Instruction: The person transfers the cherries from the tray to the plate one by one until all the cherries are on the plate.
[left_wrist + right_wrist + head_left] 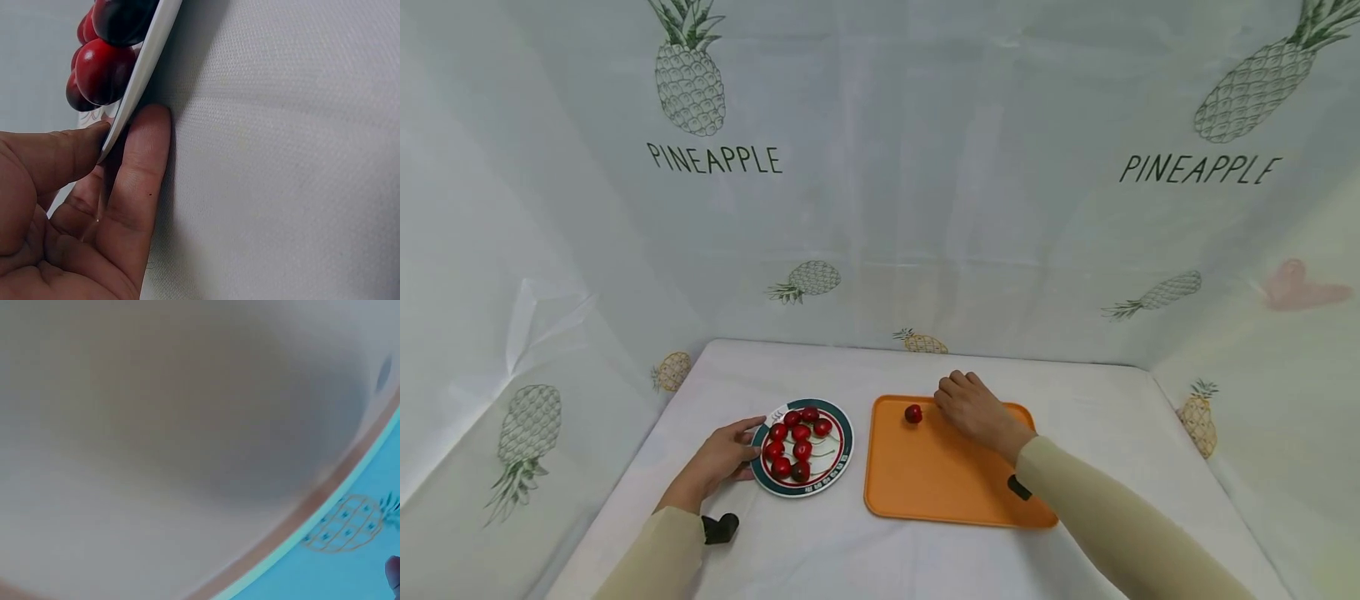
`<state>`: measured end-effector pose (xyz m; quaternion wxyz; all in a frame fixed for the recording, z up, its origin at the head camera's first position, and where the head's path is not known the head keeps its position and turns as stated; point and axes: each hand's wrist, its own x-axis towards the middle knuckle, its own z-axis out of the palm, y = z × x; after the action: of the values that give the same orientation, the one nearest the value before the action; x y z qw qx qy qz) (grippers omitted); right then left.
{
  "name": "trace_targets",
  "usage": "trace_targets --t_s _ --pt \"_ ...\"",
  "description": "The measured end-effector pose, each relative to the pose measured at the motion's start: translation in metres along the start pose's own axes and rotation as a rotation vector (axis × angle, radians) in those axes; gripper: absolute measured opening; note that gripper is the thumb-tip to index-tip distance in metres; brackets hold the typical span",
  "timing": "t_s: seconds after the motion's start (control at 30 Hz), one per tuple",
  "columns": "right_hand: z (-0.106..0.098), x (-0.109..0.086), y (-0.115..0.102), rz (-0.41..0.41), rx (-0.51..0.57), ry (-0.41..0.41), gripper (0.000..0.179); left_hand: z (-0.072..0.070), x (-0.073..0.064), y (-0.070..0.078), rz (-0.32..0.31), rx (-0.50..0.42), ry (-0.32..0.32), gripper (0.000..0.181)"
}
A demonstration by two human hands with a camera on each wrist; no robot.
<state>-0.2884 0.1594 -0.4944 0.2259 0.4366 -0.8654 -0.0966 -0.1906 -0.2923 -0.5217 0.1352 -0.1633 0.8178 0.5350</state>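
At the left of the table, a plate (844,468) with a dark green rim carries several red cherries (802,451), some with stems. My left hand (722,457) pinches its left edge; in the left wrist view the thumb (69,153) lies on the rim and a finger (145,156) is underneath. An orange tray (925,483) lies to the right, with a single dark red cherry (913,414) near its far left corner. Over the tray's far edge, right of that cherry, is my right hand (973,410), fingers bent. Its fingertips are hidden, and I cannot tell whether they hold anything.
A white cloth (805,550) covers the table. Behind and beside it hang pale sheets (925,167) printed with pineapples. Most of the right wrist view is a blurred pale surface (156,425), with a blue patch (281,581) at the lower right.
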Motion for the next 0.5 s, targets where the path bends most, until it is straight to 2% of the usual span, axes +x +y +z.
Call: trace_targets --t_s 0.23,0.5 --pt "-0.010 0.022 -0.022 -0.038 0.008 0.040 0.014 0.002 0.003 0.000 0.008 -0.016 -0.009 0.064" --pt "-0.019 0.052 -0.058 -0.077 0.024 -0.046 0.014 0.001 0.002 0.000 0.002 -0.022 -0.007 0.063"
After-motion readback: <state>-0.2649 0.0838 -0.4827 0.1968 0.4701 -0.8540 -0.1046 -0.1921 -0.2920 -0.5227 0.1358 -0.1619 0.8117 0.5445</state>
